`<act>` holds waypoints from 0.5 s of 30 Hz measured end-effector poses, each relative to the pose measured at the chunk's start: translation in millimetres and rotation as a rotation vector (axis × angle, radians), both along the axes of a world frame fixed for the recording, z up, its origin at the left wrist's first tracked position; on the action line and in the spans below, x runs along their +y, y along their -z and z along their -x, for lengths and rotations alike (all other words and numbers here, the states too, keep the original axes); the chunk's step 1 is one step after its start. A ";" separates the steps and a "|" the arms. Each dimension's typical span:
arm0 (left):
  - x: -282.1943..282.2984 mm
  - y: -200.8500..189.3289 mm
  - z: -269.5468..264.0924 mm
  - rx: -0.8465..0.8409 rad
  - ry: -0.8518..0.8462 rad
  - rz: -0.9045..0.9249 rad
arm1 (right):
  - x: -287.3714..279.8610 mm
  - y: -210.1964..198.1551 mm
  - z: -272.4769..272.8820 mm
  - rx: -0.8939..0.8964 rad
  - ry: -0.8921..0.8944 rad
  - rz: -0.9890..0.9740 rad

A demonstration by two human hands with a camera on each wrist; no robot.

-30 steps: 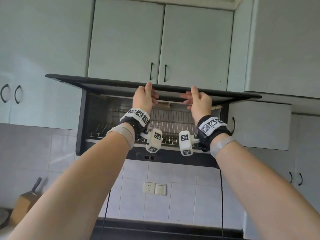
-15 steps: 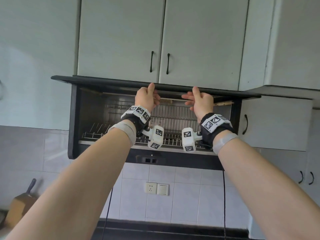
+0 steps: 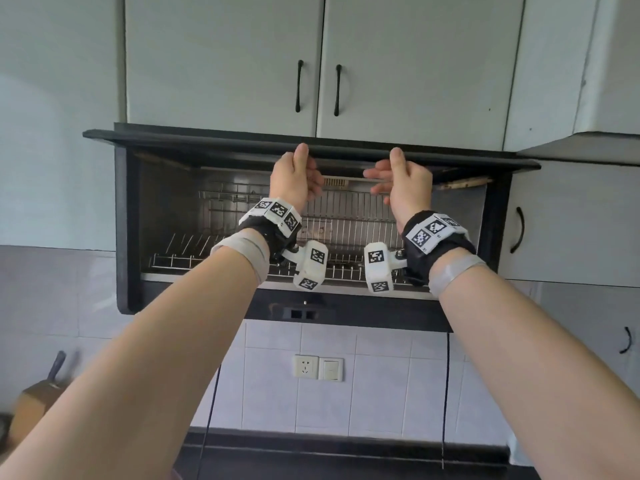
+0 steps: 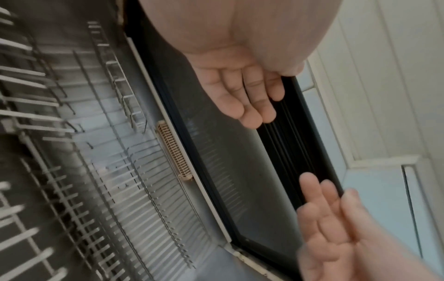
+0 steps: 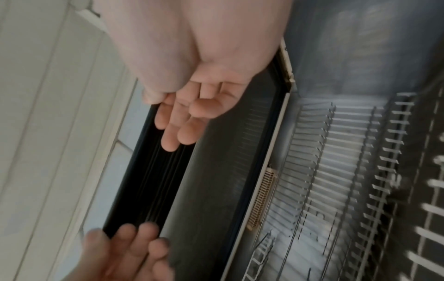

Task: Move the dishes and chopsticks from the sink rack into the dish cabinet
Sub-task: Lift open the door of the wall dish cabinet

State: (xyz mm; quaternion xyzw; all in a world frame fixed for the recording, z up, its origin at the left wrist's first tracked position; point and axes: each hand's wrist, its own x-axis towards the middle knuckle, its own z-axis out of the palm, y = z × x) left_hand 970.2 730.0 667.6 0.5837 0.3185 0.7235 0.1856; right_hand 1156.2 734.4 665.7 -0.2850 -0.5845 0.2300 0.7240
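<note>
The black dish cabinet (image 3: 128,237) hangs on the wall with its flip-up door (image 3: 207,140) raised about level. Inside it is a wire rack (image 3: 346,223) with no dishes on it. My left hand (image 3: 310,166) and right hand (image 3: 384,166) are both at the door's front edge, thumbs on the rim and straight fingers under the panel. The left wrist view shows the left fingers (image 4: 242,95) flat against the door's dark underside (image 4: 240,171). The right fingers (image 5: 182,121) lie the same way beside the rack (image 5: 336,171). No dishes or chopsticks are in view.
White wall cupboards (image 3: 311,64) sit right above the raised door, and another cupboard door (image 3: 554,220) stands to the right. A knife block (image 3: 31,400) is at the lower left. A socket (image 3: 306,367) and two black cables are on the tiled wall below.
Both hands have stayed at the raised door's front edge. The head view has shifted, so the cabinet now shows more squarely.
</note>
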 end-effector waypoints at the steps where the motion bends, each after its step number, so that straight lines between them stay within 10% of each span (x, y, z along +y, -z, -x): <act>1: 0.5 5.4 -0.4 0.001 -0.012 -0.019 | -0.1 2.9 -0.5 0.000 -0.002 -0.016; 15: -28.2 91.9 7.3 0.005 -0.016 0.092 | -29.9 91.3 12.0 -0.070 -0.101 0.145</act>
